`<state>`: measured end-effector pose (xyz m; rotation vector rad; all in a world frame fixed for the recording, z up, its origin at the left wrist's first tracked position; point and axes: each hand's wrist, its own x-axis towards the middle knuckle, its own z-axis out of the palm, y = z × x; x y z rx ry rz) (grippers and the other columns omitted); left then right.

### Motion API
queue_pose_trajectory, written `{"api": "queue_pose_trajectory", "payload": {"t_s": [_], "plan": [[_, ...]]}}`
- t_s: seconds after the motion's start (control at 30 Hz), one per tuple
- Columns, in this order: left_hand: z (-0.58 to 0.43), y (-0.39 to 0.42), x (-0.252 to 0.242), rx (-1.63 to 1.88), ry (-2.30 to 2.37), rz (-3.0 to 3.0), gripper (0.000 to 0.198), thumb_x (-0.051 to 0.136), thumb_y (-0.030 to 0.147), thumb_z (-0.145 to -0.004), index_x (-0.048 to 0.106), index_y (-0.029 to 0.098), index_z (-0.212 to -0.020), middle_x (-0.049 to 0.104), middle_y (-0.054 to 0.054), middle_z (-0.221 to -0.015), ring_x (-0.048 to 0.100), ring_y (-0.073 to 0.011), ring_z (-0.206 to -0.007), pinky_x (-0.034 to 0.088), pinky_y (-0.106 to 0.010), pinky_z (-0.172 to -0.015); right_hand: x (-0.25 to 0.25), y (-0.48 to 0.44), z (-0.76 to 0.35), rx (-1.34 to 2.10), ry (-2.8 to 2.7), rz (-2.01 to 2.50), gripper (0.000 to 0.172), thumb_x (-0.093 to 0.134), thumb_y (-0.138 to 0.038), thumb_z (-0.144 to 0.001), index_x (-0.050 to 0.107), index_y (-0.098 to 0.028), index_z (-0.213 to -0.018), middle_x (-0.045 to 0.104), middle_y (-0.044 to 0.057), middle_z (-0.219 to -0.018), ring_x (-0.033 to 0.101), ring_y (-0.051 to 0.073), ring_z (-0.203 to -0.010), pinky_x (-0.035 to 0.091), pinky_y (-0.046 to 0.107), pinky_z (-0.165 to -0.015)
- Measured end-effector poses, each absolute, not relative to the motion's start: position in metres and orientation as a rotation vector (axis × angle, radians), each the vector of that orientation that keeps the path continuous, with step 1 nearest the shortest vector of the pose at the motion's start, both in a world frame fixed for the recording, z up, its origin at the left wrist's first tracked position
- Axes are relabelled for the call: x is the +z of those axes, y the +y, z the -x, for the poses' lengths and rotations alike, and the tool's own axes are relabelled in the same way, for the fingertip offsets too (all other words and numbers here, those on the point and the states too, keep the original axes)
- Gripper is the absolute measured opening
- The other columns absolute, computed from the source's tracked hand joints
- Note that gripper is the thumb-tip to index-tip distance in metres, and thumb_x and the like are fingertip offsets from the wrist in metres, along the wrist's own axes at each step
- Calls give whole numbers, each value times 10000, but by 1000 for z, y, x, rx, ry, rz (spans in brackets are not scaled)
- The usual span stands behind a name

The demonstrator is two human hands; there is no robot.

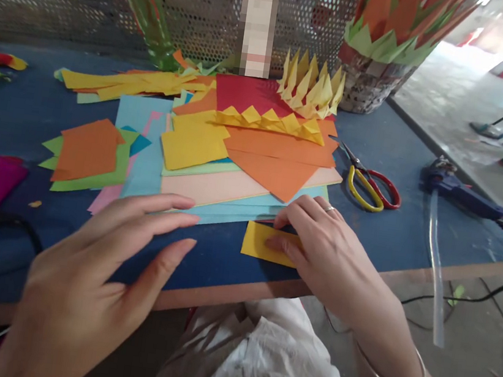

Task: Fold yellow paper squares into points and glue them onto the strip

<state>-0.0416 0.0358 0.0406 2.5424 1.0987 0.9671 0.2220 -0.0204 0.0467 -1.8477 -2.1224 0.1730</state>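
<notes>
My right hand (319, 237) presses a yellow paper rectangle (257, 242) to the blue tabletop near the front edge, thumb on top and fingers curled over its right end. That end is hidden under the hand. To the left, my left hand (117, 257) hovers open with fingers and thumb apart, holding nothing. Its fingertips are close to a stack of light blue and pink paper sheets (205, 190). On the stack lie yellow squares (193, 147), orange sheets (278, 161), a row of folded yellow points (269, 121) and a crown-like ring of yellow folded points (311, 88).
Scissors with yellow and red handles (367, 185) lie right of the stack, beside a glue gun (464, 189) with a clear glue stick and cord. Orange and green paper (89, 155) lies left. A paper-decorated pot (367, 80) and green bottle (147, 14) stand behind.
</notes>
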Motion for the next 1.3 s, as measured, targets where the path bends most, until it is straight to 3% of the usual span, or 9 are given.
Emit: {"api": "queue_pose_trajectory", "payload": {"t_s": [0.1,0.27,0.5,0.63,0.73,0.87,1.03,1.17,1.3], "plan": [[25,32,44,970,1094,-2525,233,623,245,-958,672,347,-1162,683,55,-1242,661,-188,-1113,472,-366,-1102,49,-21,-221,258,-2111,1818,96,631,-117,-928,599,-207,-924,612,31,-972,542,223,-930,449,369,-814],[8,32,40,902,911,-2583,192,601,235,-989,679,249,-1163,683,7,-1247,643,-145,-1141,465,-268,-1063,45,-25,-221,163,-2129,1838,251,586,-94,-922,598,-187,-1155,611,83,-1128,557,258,-1030,471,411,-883],[-9,31,32,766,636,-2688,264,571,192,-1004,635,206,-1260,687,-11,-1313,583,-187,-1260,394,-374,-1124,45,-31,-222,115,-2046,1752,173,537,-175,-990,615,-216,-1138,650,73,-1142,580,256,-1040,457,436,-940],[-10,32,28,690,644,-2716,261,518,224,-1032,656,237,-1253,701,26,-1321,616,-186,-1232,309,-390,-1151,34,-67,-214,41,-1856,1636,172,613,-180,-961,624,-247,-1119,684,58,-996,618,211,-894,495,387,-820],[-9,32,27,722,636,-2726,251,524,229,-1027,687,228,-1219,719,26,-1293,640,-181,-1205,321,-369,-1137,3,-114,-213,157,-1834,1365,78,621,-177,-914,638,-238,-868,633,-5,-673,564,152,-601,485,311,-589],[-10,32,27,757,616,-2747,240,534,228,-1025,711,214,-1186,730,28,-1270,648,-167,-1189,330,-348,-1133,-53,-165,-230,506,-1503,1872,231,607,-245,-944,609,-223,-714,586,-23,-610,549,114,-509,446,234,-483],[-10,32,27,770,597,-2748,254,563,218,-1005,697,197,-1219,715,6,-1304,642,-178,-1206,338,-368,-1138,-137,-182,-242,693,-1243,2138,253,661,-431,-941,682,-192,-862,597,-44,-619,563,106,-516,463,219,-481],[-11,32,27,799,615,-2744,240,557,210,-1007,707,209,-1194,726,15,-1283,658,-176,-1185,341,-373,-1140,-202,-178,-232,898,-1091,2222,280,619,-427,-991,660,-151,-1012,677,-8,-885,647,108,-695,564,260,-626],[-12,33,26,835,618,-2778,238,536,228,-1022,723,197,-1166,732,17,-1270,666,-182,-1172,349,-374,-1127,-216,-193,-250,957,-1070,2271,309,624,-445,-984,671,-139,-989,683,-9,-884,673,132,-740,581,282,-663]]}}
